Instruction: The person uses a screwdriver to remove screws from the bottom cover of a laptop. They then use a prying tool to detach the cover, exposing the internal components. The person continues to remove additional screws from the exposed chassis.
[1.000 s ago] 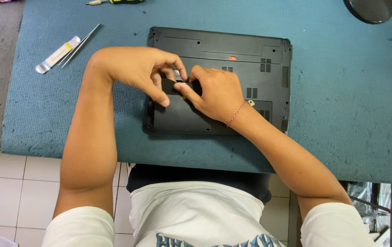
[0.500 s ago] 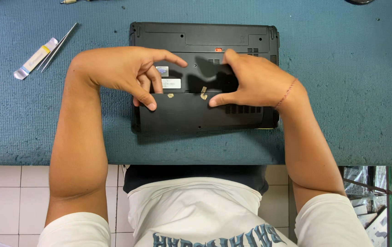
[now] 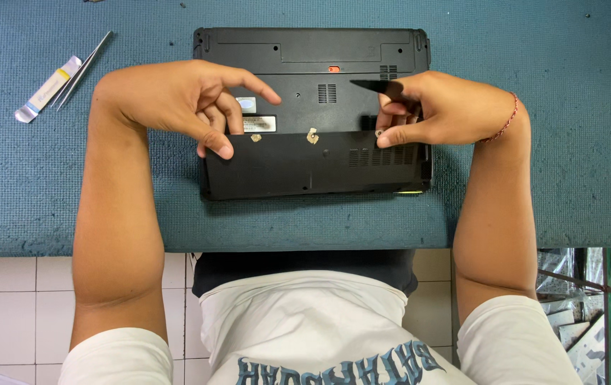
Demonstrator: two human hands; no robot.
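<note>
Your black laptop [image 3: 312, 107] lies upside down in the middle of the blue mat [image 3: 533, 185], its long access cover [image 3: 305, 167] along the edge nearest you. Your left hand [image 3: 177, 100] presses thumb and bent fingers on the cover's left end, forefinger stretched out, holding nothing. Your right hand [image 3: 448, 110] pinches a thin dark pry pick [image 3: 377, 85] and rests its fingertips at the cover's right end by the vent slots. The cover looks like thin, light, fairly stiff plastic that probably flexes and may crack at its clips, so grip it at both short ends and along the seam. Tweezers [image 3: 80, 69] and a small white tube [image 3: 47, 89] lie well apart at the left.
</note>
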